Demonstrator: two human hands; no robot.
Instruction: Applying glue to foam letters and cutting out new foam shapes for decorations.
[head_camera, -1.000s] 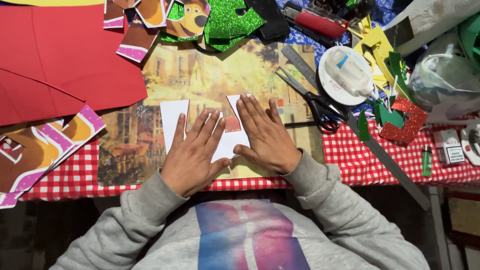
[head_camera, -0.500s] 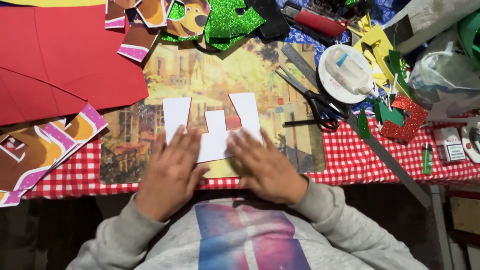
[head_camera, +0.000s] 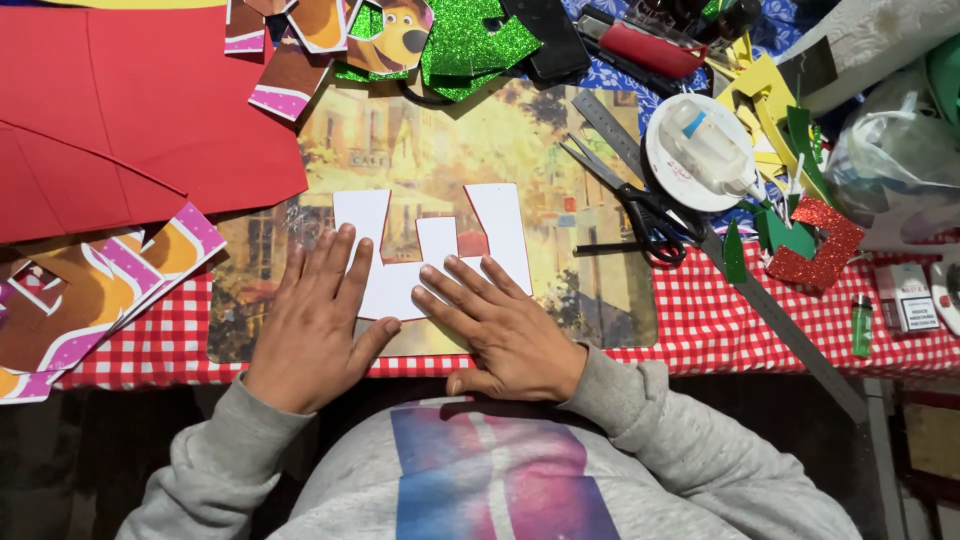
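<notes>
White letter cutout (head_camera: 425, 262) on worktop mat (head_camera: 560, 300): L hand (head_camera: 318, 325), R hand (head_camera: 500, 325) flat, fingers spread wide, holding nothing; press evenly, edges aligned.

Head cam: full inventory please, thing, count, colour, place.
paper cutout: 1, white, three prongs, on the picture mat under both hands
picture mat: 1, yellowish street scene, table centre
foam sheets: red, far left; count unclear
cartoon cutouts: several, brown and pink, left edge and top
glitter shapes: green, top centre
scissors: 1, black handles, right of mat
ruler: 1, metal, lying diagonally at right
glue bottle: 1, white, on a white lid
tablecloth: red and white check
left hand: flat on cutout
right hand: flat on cutout
</notes>
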